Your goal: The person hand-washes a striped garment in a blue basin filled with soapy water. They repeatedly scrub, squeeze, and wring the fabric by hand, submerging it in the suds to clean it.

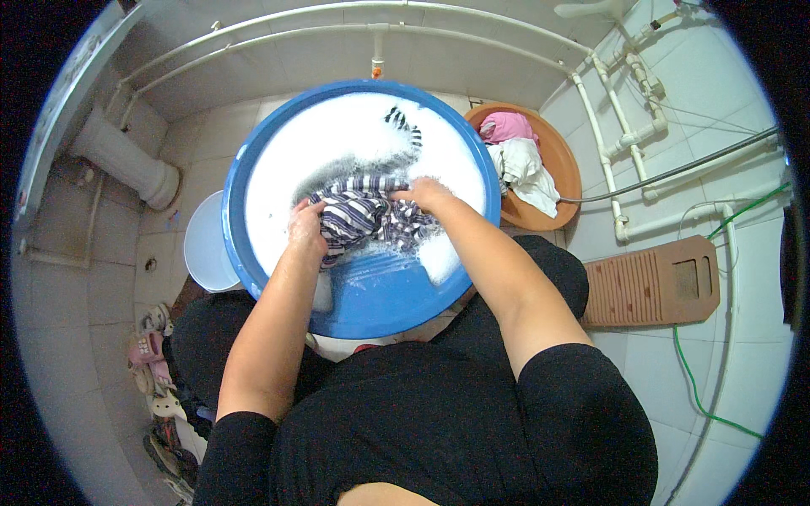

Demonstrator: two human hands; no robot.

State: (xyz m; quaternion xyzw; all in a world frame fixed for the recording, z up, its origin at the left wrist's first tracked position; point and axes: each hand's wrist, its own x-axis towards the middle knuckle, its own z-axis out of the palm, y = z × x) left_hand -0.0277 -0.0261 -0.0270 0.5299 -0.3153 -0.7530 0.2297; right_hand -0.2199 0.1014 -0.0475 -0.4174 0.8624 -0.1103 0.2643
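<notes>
Before me stands a large round blue plastic basin [380, 316] filled with white soap suds [335, 126]. Across its ridged inner washboard [373, 269] lies a bunched wet striped cloth [354, 218] in dark blue and white. My left hand [308, 226] grips the cloth's left edge, thumb over the top. My right hand [425, 195] holds its upper right part, the fingertips partly hidden in folds and foam. Farther back in the suds, a black-and-white striped piece of fabric [405, 125] pokes out.
An orange-brown basin [566, 164] with pink [509, 126] and white clothes [522, 174] stands behind right. A brown plastic washboard [652, 281] leans at my right. A pale bucket [209, 243] sits left of the basin. Shoes [152, 351] line the left wall. White pipes [607, 158] run along the walls.
</notes>
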